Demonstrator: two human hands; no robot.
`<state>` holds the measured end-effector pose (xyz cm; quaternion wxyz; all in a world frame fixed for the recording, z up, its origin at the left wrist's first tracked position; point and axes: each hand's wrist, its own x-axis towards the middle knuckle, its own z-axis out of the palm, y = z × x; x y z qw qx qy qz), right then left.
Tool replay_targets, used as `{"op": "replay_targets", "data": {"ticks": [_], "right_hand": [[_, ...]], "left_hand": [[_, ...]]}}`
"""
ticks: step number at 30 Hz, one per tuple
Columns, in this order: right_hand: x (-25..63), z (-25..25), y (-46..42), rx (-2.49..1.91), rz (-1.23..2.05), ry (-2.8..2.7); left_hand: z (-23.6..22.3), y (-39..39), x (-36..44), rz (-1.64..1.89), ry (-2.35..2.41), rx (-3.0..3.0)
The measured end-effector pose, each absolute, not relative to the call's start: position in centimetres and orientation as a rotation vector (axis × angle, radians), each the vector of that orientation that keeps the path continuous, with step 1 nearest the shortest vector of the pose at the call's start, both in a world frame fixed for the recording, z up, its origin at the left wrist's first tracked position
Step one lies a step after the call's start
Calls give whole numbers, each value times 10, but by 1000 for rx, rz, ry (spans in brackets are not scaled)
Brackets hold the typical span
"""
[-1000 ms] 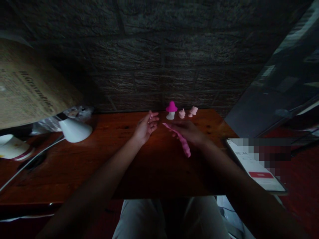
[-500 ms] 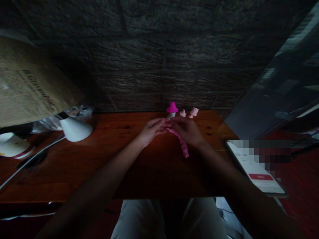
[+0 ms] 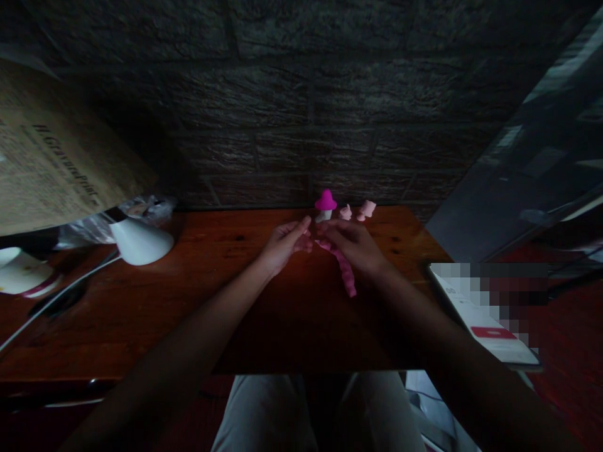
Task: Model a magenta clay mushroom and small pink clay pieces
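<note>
A long pink clay strip (image 3: 345, 271) hangs from between my two hands over the wooden table (image 3: 226, 295). My left hand (image 3: 285, 242) pinches the strip's far end with its fingertips. My right hand (image 3: 354, 246) is curled over the strip beside it, its fingers closed on the upper part. Behind the hands, near the wall, stand a bright pink mushroom-shaped clay figure (image 3: 325, 205) and two pale pink clay pieces (image 3: 345, 212) (image 3: 366, 209).
A white lamp head (image 3: 139, 240) on a thin arm lies at the left, by crumpled plastic (image 3: 146, 207) and a printed paper sheet (image 3: 51, 169). A phone (image 3: 485, 320) with a lit screen lies at the right edge. A brick wall rises behind.
A second ago my hands were apart, the left one open and the strip under the right. They have come together and both now grip the strip's far end.
</note>
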<state>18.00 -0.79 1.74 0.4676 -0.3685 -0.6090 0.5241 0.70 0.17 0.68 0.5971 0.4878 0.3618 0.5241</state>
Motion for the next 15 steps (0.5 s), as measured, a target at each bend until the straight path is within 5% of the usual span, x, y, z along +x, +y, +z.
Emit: {"op": "replay_targets", "data": {"ticks": [15], "right_hand": [[186,19,0,-1007,1218,-1452]], "left_hand": [[3,4,0,1156,750,1044]]}}
